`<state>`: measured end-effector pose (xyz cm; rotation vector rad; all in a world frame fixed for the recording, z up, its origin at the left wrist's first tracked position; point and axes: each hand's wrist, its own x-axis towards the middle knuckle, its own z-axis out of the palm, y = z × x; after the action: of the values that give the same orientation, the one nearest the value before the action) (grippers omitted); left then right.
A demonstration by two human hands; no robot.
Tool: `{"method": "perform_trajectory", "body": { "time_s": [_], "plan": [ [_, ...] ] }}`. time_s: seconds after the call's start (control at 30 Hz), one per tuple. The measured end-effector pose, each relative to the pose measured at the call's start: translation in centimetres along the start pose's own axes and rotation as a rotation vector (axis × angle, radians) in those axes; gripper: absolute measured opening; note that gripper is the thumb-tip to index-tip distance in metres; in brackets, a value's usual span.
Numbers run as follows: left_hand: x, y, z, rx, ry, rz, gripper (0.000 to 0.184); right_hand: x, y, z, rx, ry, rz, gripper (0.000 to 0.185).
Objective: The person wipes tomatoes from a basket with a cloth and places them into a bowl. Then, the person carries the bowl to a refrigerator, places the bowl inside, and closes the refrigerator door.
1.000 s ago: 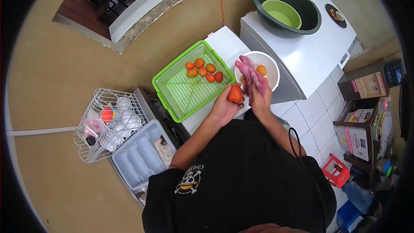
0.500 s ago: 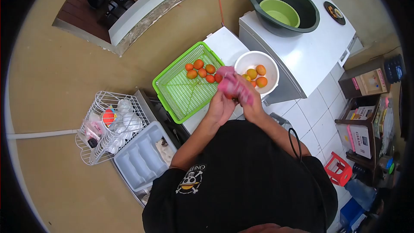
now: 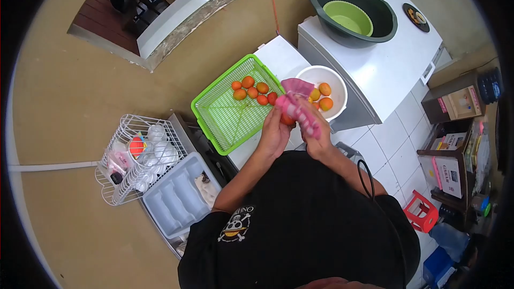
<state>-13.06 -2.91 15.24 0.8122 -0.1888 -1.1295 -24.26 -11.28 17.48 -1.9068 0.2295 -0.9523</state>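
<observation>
Tomato (image 3: 288,120) clamped in the left hand's (image 3: 274,135) grip between basket and bowl, seemingly to stay steady against the pink cloth (image 3: 297,108) bunched in the right hand's (image 3: 319,143) closed grip. On the white surface (image 3: 278,58), green basket (image 3: 225,120) at left and white bowl (image 3: 337,79) at right, each holding tomatoes, apparently for easy reach. Dark tub (image 3: 382,15) on a white cabinet (image 3: 388,69) far right, wire rack (image 3: 119,182) left, red stool (image 3: 423,215) near right on tiled floor (image 3: 390,138).

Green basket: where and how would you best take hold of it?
I'd grip the green basket by its rim at both short ends, coming from outside and above. The rim runs raised all round, and the tomatoes sit toward one short end, likely the heavier one.
</observation>
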Motion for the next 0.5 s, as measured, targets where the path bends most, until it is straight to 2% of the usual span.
{"method": "perform_trajectory", "body": {
  "time_s": [0.03, 0.07, 0.1, 0.2, 0.23, 0.27, 0.33, 0.37, 0.43, 0.47, 0.5],
  "plan": [
    [0.5, 0.5, -0.6, -0.136, -0.330, 0.025, 0.039, -0.1, -0.3, -0.2, -0.093, -0.071, -0.072, 0.040],
    [0.2, -0.5, -0.3, -0.112, -0.100, 0.029, 0.037, 0.1, -0.2, -0.1, -0.245, -0.148, -0.082, 0.039],
    [-0.6, 0.5, 2.8, -0.084, 0.130, 0.026, 0.035, 0.0, 0.4, 0.8, -0.034, -0.057, 0.161, 0.038],
    [0.0, 0.1, 0.3, -0.163, 0.009, -0.066, 0.038, 0.9, 1.8, 1.2, 0.353, 0.109, 0.652, 0.036],
    [-0.2, -0.1, 0.2, -0.142, 0.015, -0.069, 0.039, 0.8, 2.8, 1.5, 0.297, 0.211, 0.299, 0.036],
    [0.2, -0.3, 0.1, -0.140, 0.014, -0.061, 0.039, 0.3, 2.9, 1.2, 0.214, 0.183, 0.175, 0.038],
    [0.2, -0.6, 0.4, -0.064, 0.065, 0.002, 0.038, -0.2, 1.3, 0.0, -0.017, -0.025, -0.064, 0.042],
    [-0.3, -0.5, 0.5, 0.015, 0.009, 0.040, 0.041, -0.2, 0.1, 0.0, -0.133, -0.144, -0.074, 0.047],
    [0.2, -0.6, 0.5, -0.007, 0.009, 0.034, 0.042, 0.0, 1.6, 0.7, -0.221, -0.143, -0.126, 0.046],
    [0.4, -0.8, 0.3, -0.031, 0.017, 0.037, 0.043, 0.2, 1.8, 1.2, 0.076, -0.050, 0.164, 0.046],
    [0.4, -0.6, -0.6, -0.042, -0.034, -0.034, 0.043, 0.7, 2.1, 1.3, 0.173, 0.038, 0.223, 0.046]
  ]
}}
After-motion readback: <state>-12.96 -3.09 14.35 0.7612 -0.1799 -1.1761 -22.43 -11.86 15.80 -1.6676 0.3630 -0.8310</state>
